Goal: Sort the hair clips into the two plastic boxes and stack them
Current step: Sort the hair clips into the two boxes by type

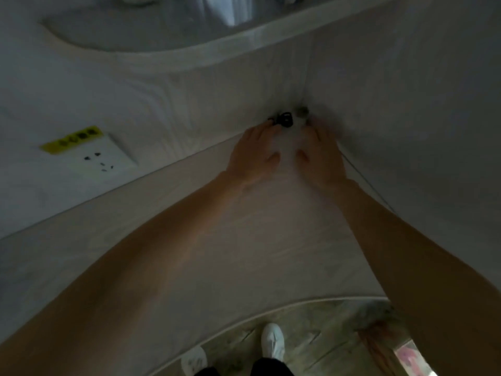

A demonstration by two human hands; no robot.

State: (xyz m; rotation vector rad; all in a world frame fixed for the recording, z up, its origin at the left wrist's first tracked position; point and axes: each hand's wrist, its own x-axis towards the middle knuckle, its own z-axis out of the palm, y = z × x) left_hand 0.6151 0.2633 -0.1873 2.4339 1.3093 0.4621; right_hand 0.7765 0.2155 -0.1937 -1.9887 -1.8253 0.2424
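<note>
Our left hand (253, 156) and right hand (321, 156) cup a blurred clear box (288, 139) in the corner, black clip (284, 120) beyond; we judge stacking underway, alignment next.

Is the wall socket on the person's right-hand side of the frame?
No, the wall socket sits at the left of the head view, well away from both hands, which reach into the corner.

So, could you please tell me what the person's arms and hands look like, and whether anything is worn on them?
Both forearms are bare up to the frame's edge, with no sleeves showing. The left hand and right hand carry no gloves, and no watch or bracelet shows at either wrist. The picture is too dim and blurred to tell about rings.
</note>
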